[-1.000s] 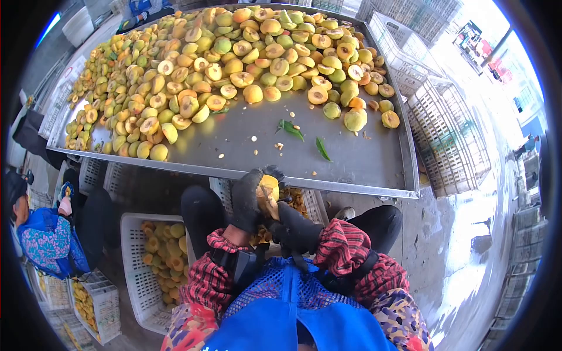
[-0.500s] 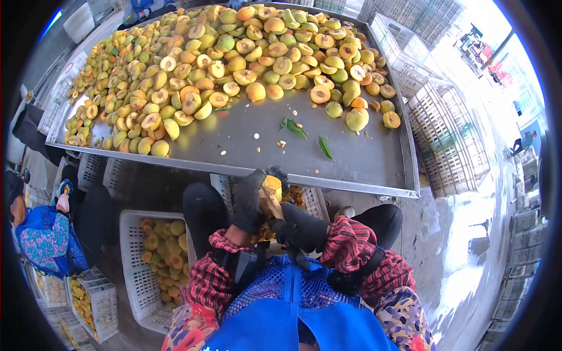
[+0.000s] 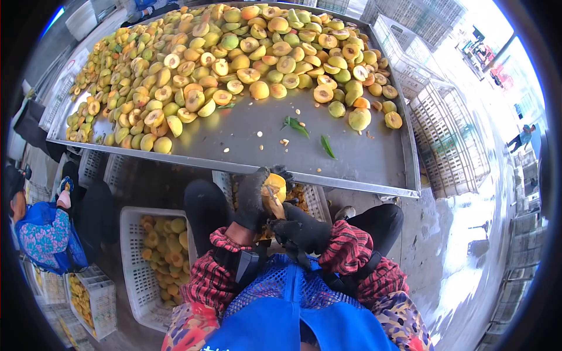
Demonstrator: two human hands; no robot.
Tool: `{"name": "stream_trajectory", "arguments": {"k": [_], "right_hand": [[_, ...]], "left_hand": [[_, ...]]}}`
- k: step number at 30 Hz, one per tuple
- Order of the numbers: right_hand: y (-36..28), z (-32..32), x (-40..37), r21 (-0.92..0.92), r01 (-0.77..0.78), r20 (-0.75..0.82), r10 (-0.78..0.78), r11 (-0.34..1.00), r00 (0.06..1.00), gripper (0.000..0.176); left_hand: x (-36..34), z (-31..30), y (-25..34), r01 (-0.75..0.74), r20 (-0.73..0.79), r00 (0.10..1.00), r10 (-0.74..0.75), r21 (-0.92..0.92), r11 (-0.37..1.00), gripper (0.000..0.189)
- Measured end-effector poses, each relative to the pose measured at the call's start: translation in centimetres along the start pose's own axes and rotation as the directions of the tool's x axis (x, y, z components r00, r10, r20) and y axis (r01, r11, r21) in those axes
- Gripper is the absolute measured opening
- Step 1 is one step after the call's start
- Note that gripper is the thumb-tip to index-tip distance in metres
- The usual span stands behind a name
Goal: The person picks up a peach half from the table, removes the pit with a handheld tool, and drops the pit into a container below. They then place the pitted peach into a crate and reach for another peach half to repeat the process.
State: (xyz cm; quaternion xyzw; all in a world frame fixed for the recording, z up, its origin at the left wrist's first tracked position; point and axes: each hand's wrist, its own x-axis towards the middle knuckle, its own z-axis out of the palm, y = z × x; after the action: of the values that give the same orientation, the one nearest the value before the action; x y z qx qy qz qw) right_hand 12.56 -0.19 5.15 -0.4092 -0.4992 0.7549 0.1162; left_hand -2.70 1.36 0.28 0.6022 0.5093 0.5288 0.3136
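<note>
In black gloves, both of my hands meet just in front of the metal table's edge. My left hand [image 3: 253,202] is closed around a yellow peach half [image 3: 276,185]. My right hand [image 3: 300,231] grips a slim tool with a brownish, wood-like shaft [image 3: 274,206], its far end against the fruit; the working tip is hidden. Beneath my hands, between my knees, a white crate [image 3: 318,206] holds orange-yellow fruit pieces.
Halved peaches [image 3: 193,99] cover the back and left of the metal table [image 3: 234,137], with leaves and pits nearer me. At my left stands a white crate [image 3: 136,281] of peach halves, beyond it a seated person [image 3: 47,234]. Stacked crates [image 3: 448,137] stand right.
Both hands stay together on the peach half, which has tilted slightly. The view has shifted a little. At far right, a distant person has changed position.
</note>
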Motion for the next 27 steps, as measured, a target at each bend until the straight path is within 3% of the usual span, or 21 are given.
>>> {"name": "stream_trajectory", "arguments": {"k": [1, 4, 5, 7, 10, 13, 16, 19, 22, 27], "right_hand": [[0.3, -0.1, 0.0, -0.052, -0.003, -0.024, 0.002, 0.999, 1.000, 0.018], [-0.9, 0.1, -0.4, 0.049, -0.072, 0.023, 0.071, 0.996, 0.997, 0.017], [-0.7, 0.1, -0.4, 0.072, 0.018, 0.044, -0.021, 0.997, 0.999, 0.017], [-0.3, 0.4, -0.3, 0.121, 0.193, 0.083, -0.204, 0.974, 0.976, 0.017], [-1.3, 1.4, -0.7, 0.314, -0.014, 0.052, -0.003, 0.949, 0.999, 0.016], [-0.7, 1.4, -0.6, 0.259, 0.052, -0.003, -0.053, 0.965, 0.999, 0.015], [-0.5, 0.8, -0.6, 0.215, 0.044, 0.023, -0.050, 0.976, 0.998, 0.014], [-0.4, 0.7, -0.7, 0.275, 0.028, 0.033, -0.039, 0.961, 0.999, 0.015], [-0.5, 0.9, -0.9, 0.284, 0.014, 0.034, -0.025, 0.959, 0.999, 0.014], [0.3, 0.9, -0.7, 0.235, 0.034, 0.015, -0.039, 0.971, 0.999, 0.013]], "left_hand": [[0.2, -0.3, 0.4, 0.079, 0.079, 0.994, -0.079, 0.004, 0.997, 0.039], [-0.8, 0.6, -1.6, -0.130, -0.089, 0.985, 0.147, 0.174, 0.976, 0.035], [-1.3, 1.0, -2.5, -0.038, -0.124, 0.992, 0.035, -0.014, 0.999, 0.036], [-1.8, 1.4, -3.2, 0.133, -0.133, 0.971, -0.198, -0.385, 0.913, 0.039], [-1.4, 2.6, -2.1, -0.128, -0.301, 0.946, 0.119, -0.009, 0.992, 0.031], [-0.9, 2.0, -0.4, 0.005, -0.213, 0.976, -0.042, -0.174, 0.985, 0.028], [-0.1, 1.2, 2.2, 0.242, -0.036, 0.963, -0.268, -0.322, 0.915, 0.024], [-1.1, 1.3, 1.6, 0.269, -0.049, 0.954, -0.296, -0.294, 0.917, 0.024], [-1.4, 2.3, -1.5, -0.017, -0.204, 0.979, -0.021, -0.183, 0.983, 0.026], [-0.4, 2.6, 0.4, 0.185, -0.124, 0.950, -0.287, -0.518, 0.835, 0.028]]}}
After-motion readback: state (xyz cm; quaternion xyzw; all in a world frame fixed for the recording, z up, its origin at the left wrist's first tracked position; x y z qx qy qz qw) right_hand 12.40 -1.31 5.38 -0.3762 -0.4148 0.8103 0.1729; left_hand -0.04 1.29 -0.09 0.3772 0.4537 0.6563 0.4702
